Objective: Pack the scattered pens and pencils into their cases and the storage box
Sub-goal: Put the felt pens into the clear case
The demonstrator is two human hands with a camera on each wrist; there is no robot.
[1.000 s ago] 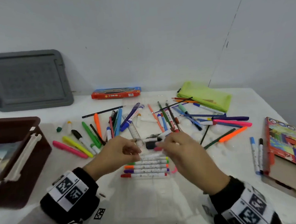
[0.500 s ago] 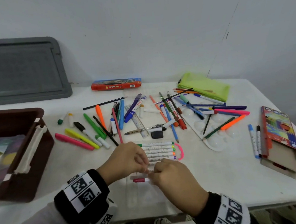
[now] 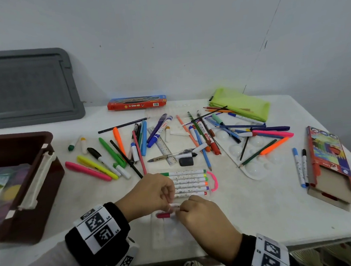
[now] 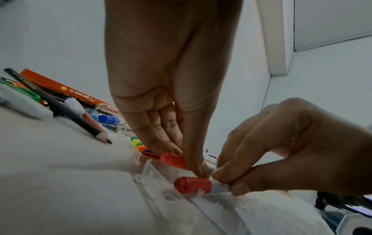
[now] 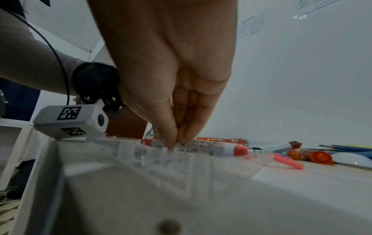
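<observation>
A clear plastic marker case (image 3: 167, 233) lies open at the table's front edge, with a row of several white markers (image 3: 188, 182) in its far part. My left hand (image 3: 170, 197) pinches an orange-red-capped marker (image 4: 173, 161) at the near end of that row. Just below it, my right hand (image 3: 179, 210) pinches a red-capped marker (image 3: 163, 215) by its white body, low over the case. In the right wrist view my fingertips (image 5: 171, 143) press down on a white marker (image 5: 201, 147). Many loose pens and pencils (image 3: 170, 137) lie scattered behind.
A brown storage box (image 3: 47, 154) stands at the left, its grey lid (image 3: 28, 87) against the wall. At the back are a red pencil box (image 3: 136, 102) and a green pouch (image 3: 241, 103). A cardboard pencil case (image 3: 328, 163) and a white palette (image 3: 254, 169) lie at the right.
Both hands have come from the far end of the marker row to its near end, toward the table's front edge. A red-capped marker now shows under them.
</observation>
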